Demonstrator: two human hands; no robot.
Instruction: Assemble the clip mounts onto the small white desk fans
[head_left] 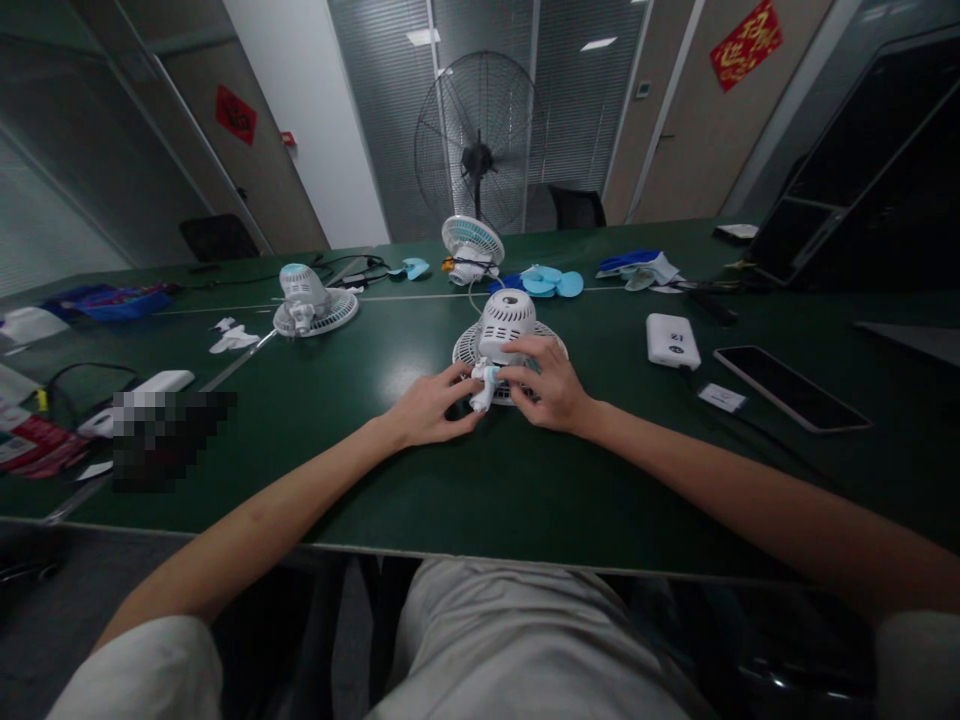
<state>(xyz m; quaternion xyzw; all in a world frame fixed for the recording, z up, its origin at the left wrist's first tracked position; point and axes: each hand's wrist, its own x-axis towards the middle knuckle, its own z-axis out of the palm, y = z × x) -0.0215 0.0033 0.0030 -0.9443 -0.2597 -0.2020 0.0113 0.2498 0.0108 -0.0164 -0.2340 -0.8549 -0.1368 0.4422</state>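
My left grip (431, 405) pinches the white stem (482, 388) of the fan (506, 320). My right grip (544, 385) closes on its housing, palm over the grille. The fan lies face down on the green worktop (480, 480), straight ahead of me. A power bank (673, 340) and a phone (791, 388) lie to the right, and a second fan (311, 300) to the left.

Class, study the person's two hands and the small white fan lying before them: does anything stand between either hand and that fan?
Nothing visible does. The left hand and right hand both touch the white fan, fingers meeting at its near edge.
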